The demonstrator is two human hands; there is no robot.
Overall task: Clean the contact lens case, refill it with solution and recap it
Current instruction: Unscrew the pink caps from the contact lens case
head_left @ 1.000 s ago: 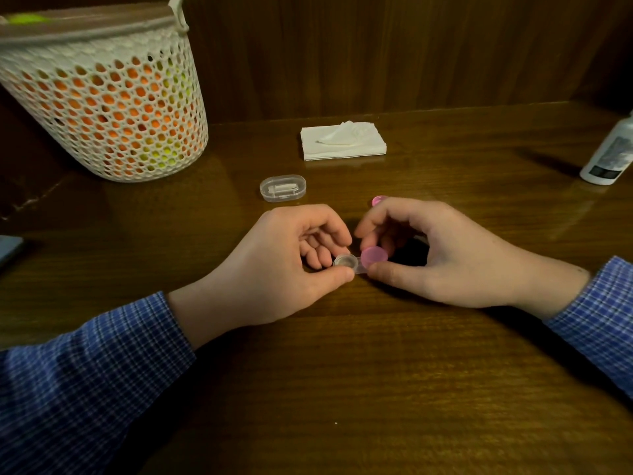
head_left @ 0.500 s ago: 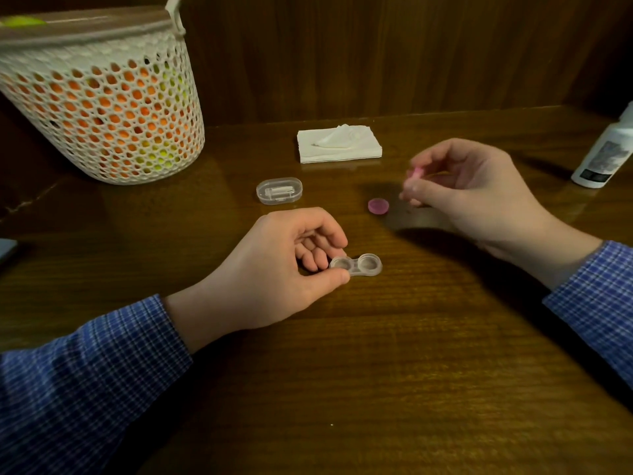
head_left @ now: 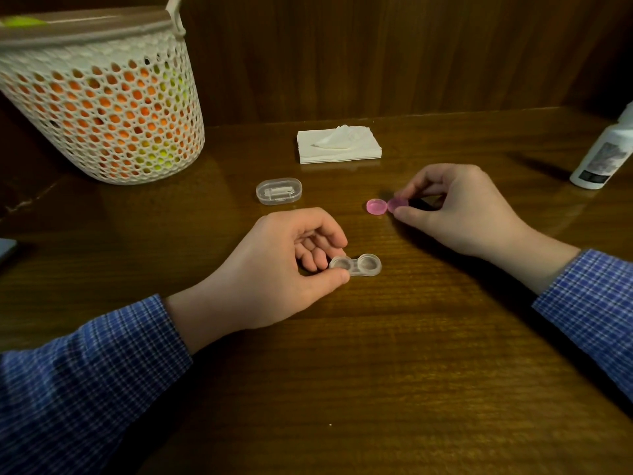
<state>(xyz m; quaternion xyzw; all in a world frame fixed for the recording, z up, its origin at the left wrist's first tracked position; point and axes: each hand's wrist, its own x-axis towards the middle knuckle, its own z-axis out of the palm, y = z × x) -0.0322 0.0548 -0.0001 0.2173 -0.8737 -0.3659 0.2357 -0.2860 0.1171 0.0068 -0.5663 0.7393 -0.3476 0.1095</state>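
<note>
A clear two-well contact lens case (head_left: 356, 265) lies on the wooden table with both wells uncapped. My left hand (head_left: 281, 265) pinches its left well between thumb and fingers. A pink cap (head_left: 376, 206) lies open side up on the table behind the case. My right hand (head_left: 455, 207) holds a second pink cap (head_left: 397, 204) by thumb and forefinger, right beside the first one and at table level. A white solution bottle (head_left: 604, 156) stands at the far right edge.
A folded white tissue (head_left: 339, 145) lies at the back centre. A small clear oval box (head_left: 279, 190) sits in front of it. A white mesh basket (head_left: 102, 108) with orange and yellow contents stands back left. Wood panelling closes the back.
My right hand took the pink cap off the case's right well, carried it up and back, and has now lowered it beside the other pink cap. My left hand kept hold of the case.
</note>
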